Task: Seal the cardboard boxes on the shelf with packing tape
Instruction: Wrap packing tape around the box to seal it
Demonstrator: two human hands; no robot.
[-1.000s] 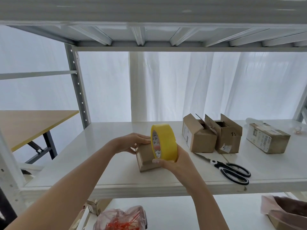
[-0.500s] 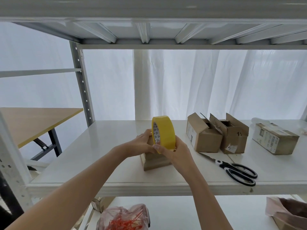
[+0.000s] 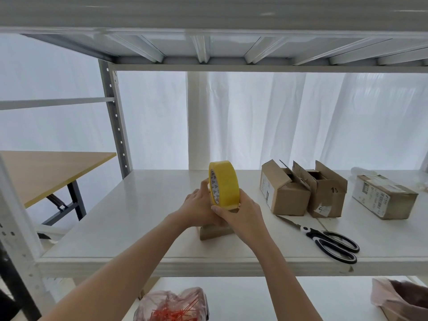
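Both hands, left hand point(image 3: 199, 208) and right hand point(image 3: 240, 214), clasp the yellow tape roll point(image 3: 224, 184) atop a small box point(image 3: 216, 231)

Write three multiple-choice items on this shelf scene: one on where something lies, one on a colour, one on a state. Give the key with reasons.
1. Where do the scissors lie?
A. On the wooden table
B. On the shelf, in front of the open boxes
C. On the lower shelf

2. What colour is the tape roll?
A. Yellow
B. Brown
C. Clear

3. How do the two boxes left of the labelled box stand?
A. Taped shut
B. Crushed flat
C. Flaps open

Key: 1 B, they rest near the shelf's front edge; 2 A, the roll held by the right hand and left hand is bright yellow; 3 C, their top flaps stand up.
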